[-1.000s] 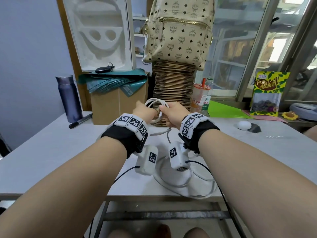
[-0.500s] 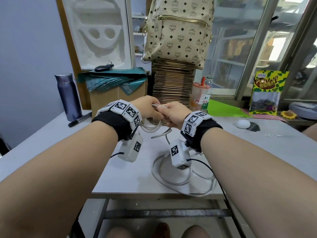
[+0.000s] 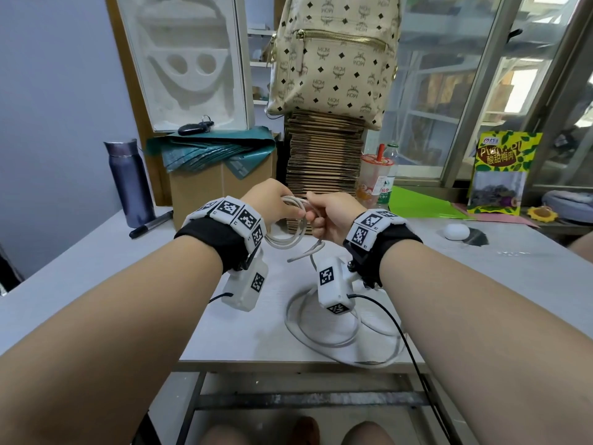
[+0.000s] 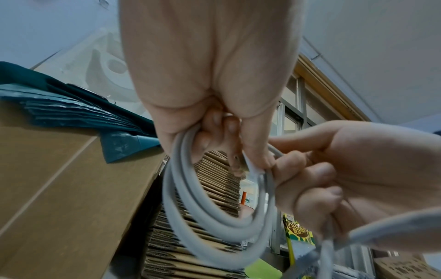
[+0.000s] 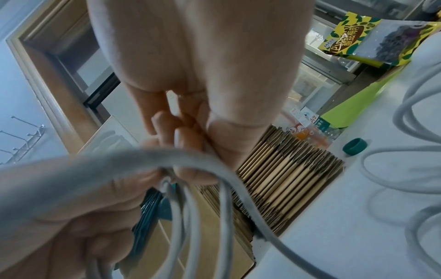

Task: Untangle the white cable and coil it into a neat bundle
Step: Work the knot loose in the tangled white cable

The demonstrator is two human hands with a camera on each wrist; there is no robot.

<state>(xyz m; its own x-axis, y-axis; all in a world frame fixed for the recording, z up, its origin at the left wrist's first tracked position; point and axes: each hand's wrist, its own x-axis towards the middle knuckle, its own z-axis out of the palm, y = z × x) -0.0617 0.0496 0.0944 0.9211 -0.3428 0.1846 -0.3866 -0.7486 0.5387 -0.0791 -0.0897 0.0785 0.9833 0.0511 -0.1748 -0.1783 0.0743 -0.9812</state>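
The white cable (image 3: 290, 234) is in two parts. A few turns hang as a small coil between the two hands, lifted above the bench (image 3: 96, 284), and the coil's plane stands roughly upright, its opening facing the person. From the coil a strand drops toward the person, down to the loose cable (image 3: 337, 343) that sprawls in wide, flat loops at the bench's near edge, almost under the right wrist. So the slack to be gathered lies below and nearer than the hands, closer to the right hand than the left.

The left hand (image 3: 272, 203) has its fingers (image 4: 212, 120) curled round the top of the coil and grips the turns together; the wrist view shows at least three strands running through its fist. The right hand (image 3: 333, 216) touches the left, and its thumb and fingers (image 5: 188, 136) pinch the cable right beside the coil. The next turn probably means the right hand sliding down the dropping strand and lifting slack to the left.
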